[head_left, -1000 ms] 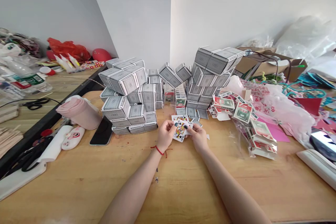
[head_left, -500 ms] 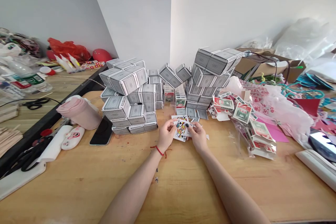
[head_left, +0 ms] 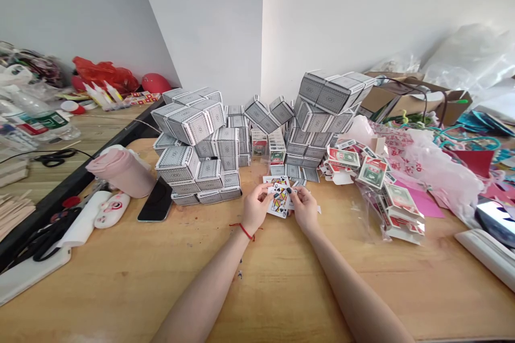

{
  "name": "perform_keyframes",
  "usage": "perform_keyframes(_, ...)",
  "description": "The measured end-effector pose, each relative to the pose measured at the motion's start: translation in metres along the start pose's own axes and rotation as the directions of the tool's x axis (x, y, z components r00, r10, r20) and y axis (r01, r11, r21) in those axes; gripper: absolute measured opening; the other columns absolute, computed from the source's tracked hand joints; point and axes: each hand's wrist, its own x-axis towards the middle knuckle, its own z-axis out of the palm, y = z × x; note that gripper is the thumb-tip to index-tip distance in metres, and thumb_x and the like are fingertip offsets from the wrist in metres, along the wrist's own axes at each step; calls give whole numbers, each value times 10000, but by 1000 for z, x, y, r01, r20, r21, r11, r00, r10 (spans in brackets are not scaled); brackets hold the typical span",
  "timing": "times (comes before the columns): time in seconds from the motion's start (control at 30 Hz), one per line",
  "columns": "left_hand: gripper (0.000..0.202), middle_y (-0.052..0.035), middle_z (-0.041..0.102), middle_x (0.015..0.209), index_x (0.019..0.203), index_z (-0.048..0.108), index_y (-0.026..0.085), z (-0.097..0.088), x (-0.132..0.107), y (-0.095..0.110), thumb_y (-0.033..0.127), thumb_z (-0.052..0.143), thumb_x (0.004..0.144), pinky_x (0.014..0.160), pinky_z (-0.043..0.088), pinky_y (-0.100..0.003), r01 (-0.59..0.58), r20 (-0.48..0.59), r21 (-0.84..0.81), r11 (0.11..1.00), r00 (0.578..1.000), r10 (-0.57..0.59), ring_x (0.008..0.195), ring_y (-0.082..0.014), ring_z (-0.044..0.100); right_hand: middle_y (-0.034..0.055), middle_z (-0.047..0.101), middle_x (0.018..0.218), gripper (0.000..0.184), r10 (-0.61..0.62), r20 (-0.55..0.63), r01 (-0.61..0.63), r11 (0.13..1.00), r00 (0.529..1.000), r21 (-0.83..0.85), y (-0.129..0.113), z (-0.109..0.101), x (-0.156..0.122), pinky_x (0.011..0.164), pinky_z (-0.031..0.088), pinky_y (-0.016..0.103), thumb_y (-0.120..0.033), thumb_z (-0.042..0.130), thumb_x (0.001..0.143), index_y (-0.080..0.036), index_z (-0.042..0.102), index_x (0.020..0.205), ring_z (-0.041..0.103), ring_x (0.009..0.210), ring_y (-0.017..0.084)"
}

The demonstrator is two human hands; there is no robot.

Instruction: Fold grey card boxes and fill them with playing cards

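Between my hands, a queen playing card (head_left: 280, 204) faces up, tilted over other cards on the table. My left hand (head_left: 256, 206) pinches its left side, thumb on the face. At its right side, my right hand (head_left: 304, 206) grips it between thumb and fingers. Loose cards lie under and behind it, partly hidden. To the left rises a stack of boxes folded from patterned grey cards (head_left: 199, 158). A similar stack (head_left: 309, 131) stands on the right. Two joined card boxes (head_left: 269, 115) sit tilted between the stacks, above packed decks (head_left: 277, 147).
Opened red-and-green card boxes (head_left: 372, 171) and clear wrappers lie to the right, near a white plastic bag (head_left: 422, 158). On the left are a black phone (head_left: 155, 201), a pink cup (head_left: 123, 171) and a white mouse-shaped item (head_left: 111, 210). A wall (head_left: 322, 21) rises behind.
The queen card has shifted and turned slightly between my fingers. Both hands stay in nearly the same place, and the stacks have not moved.
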Motion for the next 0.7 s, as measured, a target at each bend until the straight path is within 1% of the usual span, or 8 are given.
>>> perform_keyframes(0.1, 308, -45, 652, 815, 1061, 567, 168, -1, 1, -1, 269, 545, 770, 602, 477, -225, 6, 64, -49, 999, 998, -3, 671, -128, 603, -54, 505, 507, 367, -8, -21, 8, 1000, 1000, -15, -1, -1, 0, 293, 388, 246, -556, 584, 662, -215, 483, 755, 424, 336, 106)
perform_keyframes(0.23, 341, -71, 649, 954, 1117, 529, 178, -1, 4, -4, 197, 521, 777, 698, 505, -254, 38, 179, -159, 987, 984, -9, 868, -158, 616, -52, 494, 511, 356, -20, -49, 19, 999, 999, -31, -2, -2, 1, 285, 355, 227, -554, 563, 683, -212, 490, 747, 401, 336, 95)
perform_keyframes(0.33, 370, -81, 650, 976, 1132, 515, 177, -1, 4, -6, 185, 541, 763, 716, 517, -271, 54, 215, -209, 976, 977, -8, 897, -168, 617, -48, 487, 508, 353, -40, -75, 39, 999, 996, -26, -3, -3, 1, 310, 341, 218, -549, 566, 682, -204, 513, 733, 397, 358, 91)
perform_keyframes(0.43, 377, -79, 656, 946, 1138, 515, 174, 0, 4, -8, 182, 540, 762, 681, 524, -264, 46, 209, -215, 976, 978, 0, 855, -165, 626, -33, 510, 532, 359, -47, -98, 45, 999, 994, -24, -3, -4, 2, 336, 341, 213, -543, 564, 685, -190, 545, 747, 409, 389, 92)
perform_keyframes(0.5, 370, -75, 654, 935, 1135, 520, 173, 0, 4, -9, 179, 529, 766, 646, 520, -248, 40, 178, -180, 983, 984, -8, 805, -152, 627, -27, 525, 550, 369, -35, -81, 32, 999, 996, -35, -3, -4, 2, 342, 340, 212, -537, 561, 688, -182, 561, 789, 412, 396, 92)
perform_keyframes(0.6, 356, -69, 646, 945, 1111, 538, 170, 0, 4, -11, 166, 530, 755, 605, 505, -221, 32, 112, -124, 992, 994, -18, 704, -117, 610, -16, 569, 591, 411, -38, 0, 38, 999, 999, -38, -4, -4, 2, 396, 384, 223, -498, 612, 653, -177, 555, 902, 478, 450, 115)
perform_keyframes(0.7, 358, -58, 642, 924, 1102, 540, 168, -1, 5, -12, 149, 529, 745, 581, 489, -200, 25, 79, -115, 993, 997, -16, 653, -95, 584, 0, 614, 641, 499, -51, 99, 50, 999, 994, 11, -3, -4, 3, 473, 427, 246, -440, 662, 612, -180, 519, 1012, 545, 531, 148)
